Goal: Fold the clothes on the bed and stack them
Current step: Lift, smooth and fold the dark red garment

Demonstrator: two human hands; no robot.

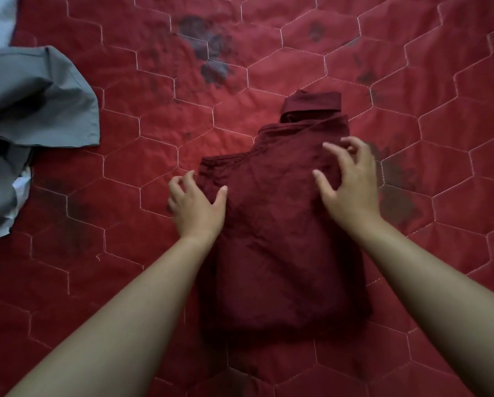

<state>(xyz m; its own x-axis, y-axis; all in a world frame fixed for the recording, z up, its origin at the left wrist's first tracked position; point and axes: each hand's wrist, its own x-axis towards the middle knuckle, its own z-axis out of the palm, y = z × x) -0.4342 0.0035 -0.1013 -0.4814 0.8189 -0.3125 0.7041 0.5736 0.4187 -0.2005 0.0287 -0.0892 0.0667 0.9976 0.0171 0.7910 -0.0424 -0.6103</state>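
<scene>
A dark maroon garment point(280, 247) lies folded into a rough rectangle on the red quilted bed cover point(125, 116), with its collar end pointing away from me. My left hand point(195, 207) rests at the garment's upper left edge, fingers loosely bent over that edge and thumb lying on the cloth. My right hand point(350, 179) sits on the upper right part, fingers spread and slightly bent over the fabric. Neither hand plainly pinches the cloth.
A crumpled grey garment point(36, 110) lies at the left edge of the bed, with a bit of white cloth point(22, 187) showing under it. The quilt has hexagon stitching and dark flower prints.
</scene>
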